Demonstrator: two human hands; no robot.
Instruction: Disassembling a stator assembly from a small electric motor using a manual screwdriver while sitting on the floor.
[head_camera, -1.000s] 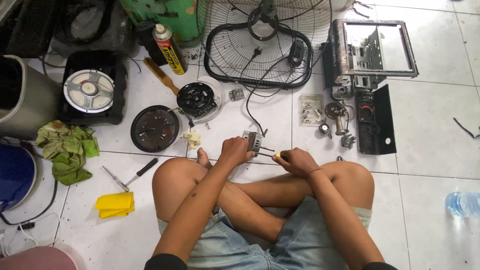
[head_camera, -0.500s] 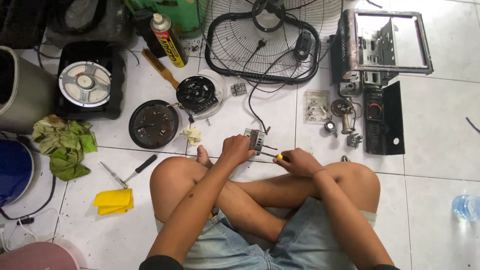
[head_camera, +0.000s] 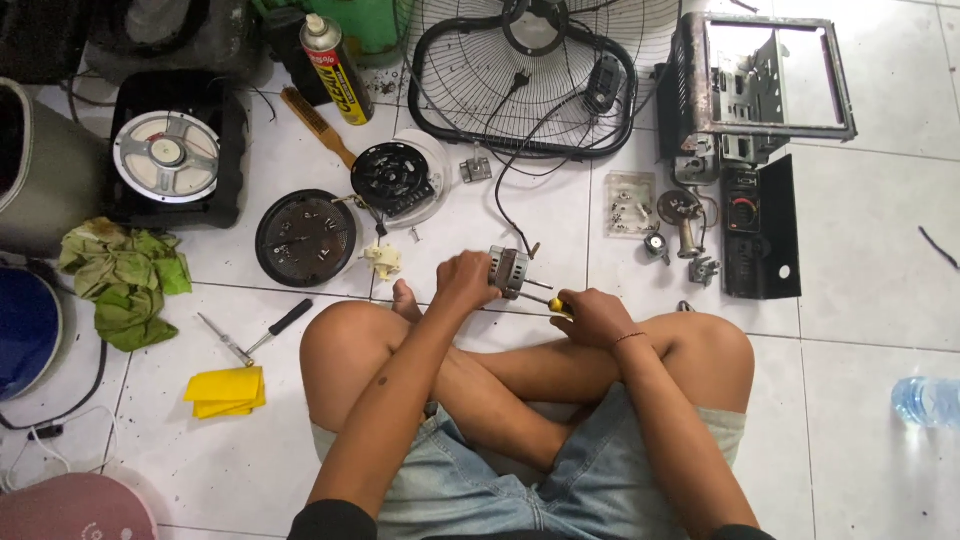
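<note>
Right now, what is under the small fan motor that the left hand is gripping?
Under the small fan motor only white floor tile shows. The left hand covers its near side, so the underside is hidden. The right hand holds a yellow-handled screwdriver against it.

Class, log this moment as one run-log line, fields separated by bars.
left hand grips small motor | right hand holds yellow-handled screwdriver at motor | spare screwdriver on tiled floor

A small fan motor (head_camera: 508, 271), metal with a ribbed grey body, is held just above the white tiled floor (head_camera: 880, 230) in front of the crossed legs. A yellow-handled screwdriver (head_camera: 553, 301) lies level, its tip against the motor's right side.
</note>
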